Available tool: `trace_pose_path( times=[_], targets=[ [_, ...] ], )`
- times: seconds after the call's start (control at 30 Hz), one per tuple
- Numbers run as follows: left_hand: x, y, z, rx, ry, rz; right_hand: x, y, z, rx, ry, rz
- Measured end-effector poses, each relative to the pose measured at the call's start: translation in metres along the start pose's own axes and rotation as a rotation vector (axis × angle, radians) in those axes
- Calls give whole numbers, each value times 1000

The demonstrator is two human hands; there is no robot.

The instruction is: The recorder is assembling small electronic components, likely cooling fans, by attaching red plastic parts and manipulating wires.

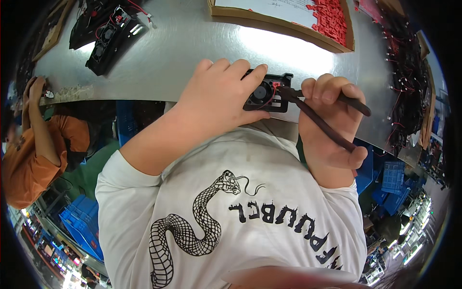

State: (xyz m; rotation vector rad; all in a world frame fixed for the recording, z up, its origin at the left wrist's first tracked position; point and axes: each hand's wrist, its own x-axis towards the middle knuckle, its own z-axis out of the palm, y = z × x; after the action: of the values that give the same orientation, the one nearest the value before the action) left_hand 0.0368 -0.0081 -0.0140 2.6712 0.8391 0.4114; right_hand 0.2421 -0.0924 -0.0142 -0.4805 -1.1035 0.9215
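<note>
A black plastic housing (280,107) with a small round fan (261,93) lies at the near edge of the metal table. My left hand (222,91) grips it from the left, fingers over the far side and thumb along the near side. In my right hand (321,139) is a pair of dark pliers (318,120), its two handles spread apart. The jaws touch or hover just over a small red piece (276,85) beside the fan; which, I cannot tell. Part of the housing is hidden under my left fingers.
At the far side stands a cardboard tray (284,27) with many small red pieces (329,21) and a paper sheet (274,6). Another black fan housing (107,45) lies far left. Wired black parts (406,91) are heaped at right. A co-worker's hands (36,91) rest at the left edge.
</note>
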Motion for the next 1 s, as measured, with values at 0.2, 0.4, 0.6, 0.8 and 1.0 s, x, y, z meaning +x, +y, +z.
trace_pose_path(
  times=[0.2,0.4,0.6,0.8,1.0],
  targets=[
    [0,2,-1,114,53,68,11,9,-4,159,54,-27],
    [4,3,-10,106,46,104,37,-2,7,236,480,214],
    [41,-57,-71,439,224,-40,8,-1,-48,-692,-18,-125],
    [39,-115,-123,895,575,-304,5,-48,-79,-1606,-118,-4],
    [13,-79,-72,476,378,-120,-68,-207,-266,-2432,806,493]
  ],
)
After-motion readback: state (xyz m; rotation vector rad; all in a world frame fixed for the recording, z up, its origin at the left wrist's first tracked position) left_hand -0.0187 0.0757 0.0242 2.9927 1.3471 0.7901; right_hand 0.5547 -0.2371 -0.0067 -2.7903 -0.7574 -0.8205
